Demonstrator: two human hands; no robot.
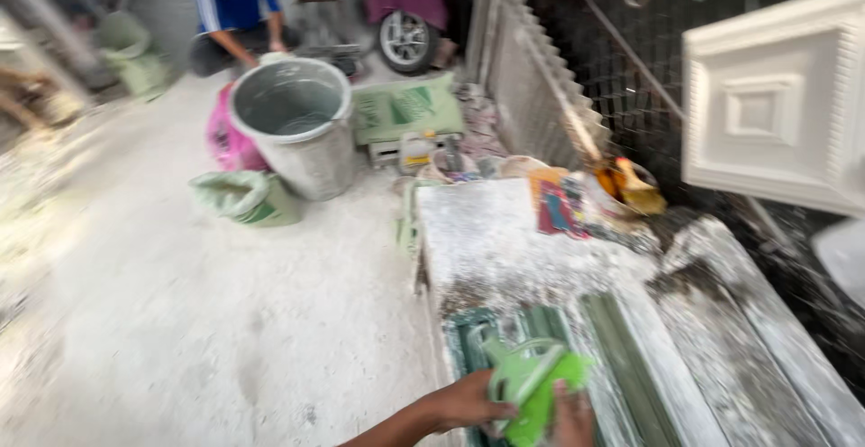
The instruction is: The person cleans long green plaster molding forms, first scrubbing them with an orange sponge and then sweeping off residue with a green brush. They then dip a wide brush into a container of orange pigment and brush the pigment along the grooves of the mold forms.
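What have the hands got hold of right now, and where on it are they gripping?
A bright green plastic scoop-like tool. The left hand grips its left edge by the handle loop; the right hand touches its lower right side. Motion blur hides the exact finger placement.

Both hands are gripping a green scoop (532, 384): left hand (468, 402) wrapping its handle side, right hand (572, 415) touching its lower edge, over a green mould (541, 330) lying on the dusty tabletop (496, 231).

Bucket (293, 123) left of the table (505, 240), sack (245, 196) before it, perhaps touching.
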